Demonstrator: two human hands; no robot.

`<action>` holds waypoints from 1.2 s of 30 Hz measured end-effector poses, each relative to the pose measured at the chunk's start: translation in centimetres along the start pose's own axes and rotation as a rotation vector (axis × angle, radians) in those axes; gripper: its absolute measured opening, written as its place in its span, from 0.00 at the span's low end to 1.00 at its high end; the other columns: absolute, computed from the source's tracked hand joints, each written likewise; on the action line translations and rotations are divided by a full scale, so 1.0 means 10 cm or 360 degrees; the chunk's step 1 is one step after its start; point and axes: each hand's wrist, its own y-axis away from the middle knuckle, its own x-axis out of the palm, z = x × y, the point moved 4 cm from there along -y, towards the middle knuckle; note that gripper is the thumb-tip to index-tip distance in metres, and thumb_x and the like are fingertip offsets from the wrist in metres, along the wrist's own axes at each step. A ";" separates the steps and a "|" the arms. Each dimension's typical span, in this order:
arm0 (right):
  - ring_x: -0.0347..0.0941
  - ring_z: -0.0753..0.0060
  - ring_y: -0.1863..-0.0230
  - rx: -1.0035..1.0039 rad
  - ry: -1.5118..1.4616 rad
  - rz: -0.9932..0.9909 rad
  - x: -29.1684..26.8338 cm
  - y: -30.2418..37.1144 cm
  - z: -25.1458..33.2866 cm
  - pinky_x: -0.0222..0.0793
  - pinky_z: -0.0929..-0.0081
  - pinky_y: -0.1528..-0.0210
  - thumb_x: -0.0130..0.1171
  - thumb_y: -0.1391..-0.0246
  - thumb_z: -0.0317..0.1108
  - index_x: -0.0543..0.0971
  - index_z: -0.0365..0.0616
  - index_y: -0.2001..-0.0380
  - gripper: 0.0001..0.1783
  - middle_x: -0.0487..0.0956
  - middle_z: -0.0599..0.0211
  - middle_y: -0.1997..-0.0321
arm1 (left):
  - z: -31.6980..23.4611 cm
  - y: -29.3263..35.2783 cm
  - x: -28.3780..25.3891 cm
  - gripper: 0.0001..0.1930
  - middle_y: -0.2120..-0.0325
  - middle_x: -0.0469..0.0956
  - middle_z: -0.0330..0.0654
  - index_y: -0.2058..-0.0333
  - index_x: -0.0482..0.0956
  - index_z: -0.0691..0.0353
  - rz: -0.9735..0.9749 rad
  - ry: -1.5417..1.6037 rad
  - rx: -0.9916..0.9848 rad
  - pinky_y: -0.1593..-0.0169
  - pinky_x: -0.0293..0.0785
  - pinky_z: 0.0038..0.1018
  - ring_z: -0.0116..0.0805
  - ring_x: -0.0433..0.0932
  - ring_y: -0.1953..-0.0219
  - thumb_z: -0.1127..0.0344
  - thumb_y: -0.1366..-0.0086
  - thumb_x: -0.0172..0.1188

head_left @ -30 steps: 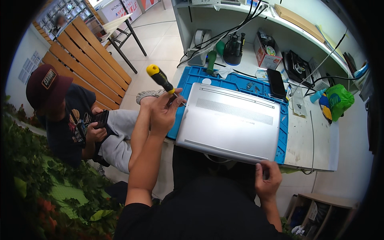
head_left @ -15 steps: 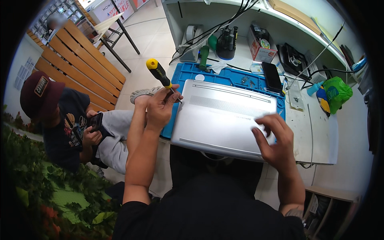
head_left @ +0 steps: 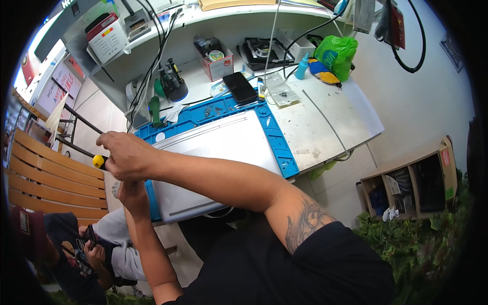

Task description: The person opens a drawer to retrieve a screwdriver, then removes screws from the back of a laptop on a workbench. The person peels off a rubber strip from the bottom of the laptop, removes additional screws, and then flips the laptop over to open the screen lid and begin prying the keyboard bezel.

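A silver laptop [head_left: 190, 201] lies with its underside up on a blue repair mat [head_left: 284, 161]. At its left edge, my right hand [head_left: 124, 152] is closed round the handle of a screwdriver [head_left: 99, 161], whose yellow end sticks out to the left. My right forearm crosses over the laptop. Just below the right hand is my left hand [head_left: 134, 197], closed at the lower part of the screwdriver; its fingers are mostly covered. The screwdriver's tip and shaft are hidden behind my hands.
On the white bench [head_left: 325, 119] stand a black phone [head_left: 240, 88], a plastic tray [head_left: 281, 90], a blue bottle [head_left: 302, 68] and a green bag [head_left: 335, 53]. A shelf [head_left: 213, 14] with hanging cables runs along the back. A person [head_left: 76, 249] sits close by on the left.
My right hand has swung from the laptop's right side across to the screwdriver handle. The view has turned to the right. My left hand stays by the laptop's left edge.
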 end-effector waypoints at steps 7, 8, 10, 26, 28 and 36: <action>0.81 0.39 0.52 -0.0072 -0.0006 0.0204 0.19 -0.06 0.09 0.77 0.50 0.46 0.62 0.44 0.34 0.81 0.37 0.56 0.15 0.83 0.46 0.54 | 0.37 -0.01 -0.01 0.10 0.62 0.91 0.49 0.53 0.85 0.73 0.0077 -0.0631 -0.0032 0.51 0.82 0.37 0.43 0.90 0.58 0.76 0.31 0.66; 0.81 0.39 0.52 -0.0093 -0.0024 0.0217 0.22 -0.08 0.00 0.78 0.50 0.47 0.63 0.43 0.34 0.81 0.38 0.57 0.13 0.83 0.47 0.54 | 0.28 -0.04 0.04 0.11 0.60 0.90 0.50 0.52 0.85 0.73 0.0118 -0.0397 -0.0024 0.50 0.82 0.38 0.43 0.90 0.57 0.75 0.31 0.65; 0.81 0.40 0.53 -0.0145 -0.0058 0.0241 0.19 -0.12 -0.12 0.78 0.50 0.48 0.64 0.42 0.34 0.81 0.39 0.60 0.10 0.82 0.49 0.55 | -0.06 -0.13 0.12 0.12 0.58 0.90 0.51 0.50 0.84 0.73 0.0193 0.0070 0.0001 0.48 0.81 0.39 0.44 0.89 0.54 0.74 0.30 0.65; 0.87 0.50 0.56 -0.0012 -0.0296 0.0153 0.20 -0.14 -0.04 0.82 0.61 0.51 0.70 0.47 0.26 0.85 0.40 0.55 0.15 0.86 0.49 0.60 | 0.01 -0.16 -0.03 0.15 0.62 0.91 0.45 0.55 0.87 0.69 0.0186 0.0124 -0.0342 0.52 0.83 0.33 0.34 0.89 0.57 0.69 0.37 0.77; 0.87 0.56 0.59 0.0011 -0.0265 0.0205 0.14 -0.17 0.04 0.82 0.65 0.52 0.71 0.45 0.28 0.85 0.39 0.54 0.15 0.87 0.52 0.62 | -0.10 -0.19 -0.09 0.13 0.63 0.91 0.45 0.57 0.87 0.69 0.0171 0.0438 -0.0368 0.53 0.83 0.34 0.36 0.90 0.59 0.68 0.37 0.76; 0.85 0.66 0.60 0.0102 -0.0292 0.0372 0.11 -0.14 0.06 0.80 0.67 0.53 0.69 0.38 0.32 0.84 0.37 0.51 0.14 0.86 0.56 0.63 | -0.30 -0.25 -0.14 0.11 0.67 0.91 0.44 0.57 0.89 0.66 0.0298 0.0025 -0.0371 0.58 0.82 0.27 0.29 0.88 0.66 0.71 0.36 0.77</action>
